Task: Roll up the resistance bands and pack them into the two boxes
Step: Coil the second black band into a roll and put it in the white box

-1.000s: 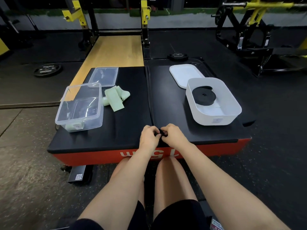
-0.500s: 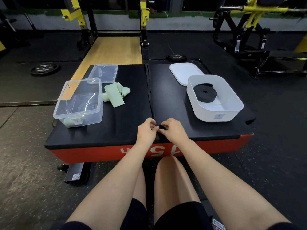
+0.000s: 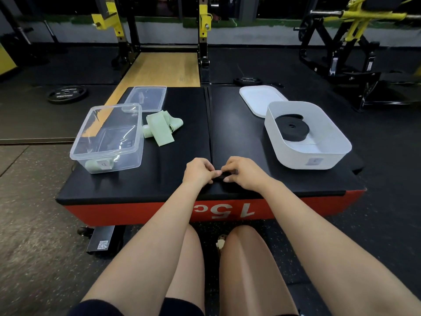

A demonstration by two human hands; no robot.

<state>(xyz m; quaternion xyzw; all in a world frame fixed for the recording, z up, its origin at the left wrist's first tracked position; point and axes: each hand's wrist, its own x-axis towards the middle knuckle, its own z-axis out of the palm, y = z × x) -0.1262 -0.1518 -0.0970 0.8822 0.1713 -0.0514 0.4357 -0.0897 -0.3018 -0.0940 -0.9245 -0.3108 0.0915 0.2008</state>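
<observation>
Fingers (image 3: pixel 217 172) of left hand (image 3: pixel 198 172) and right hand (image 3: pixel 245 173) pinch the near end of a black band (image 3: pixel 209 124) at the worktop's (image 3: pixel 239 133) near edge. Band is thin, dark, hard to tell from the black worktop; long axis runs straight away from the hands along the centre seam. Left of the seam: clear box (image 3: pixel 107 140) holding a green roll (image 3: pixel 99 164), loose green band (image 3: pixel 160 128) just beside it, clear lid (image 3: pixel 147 98) behind. Right of the seam: white box (image 3: pixel 307 135) with coiled black band (image 3: pixel 292 127) inside, white lid (image 3: pixel 259 98) behind it.
</observation>
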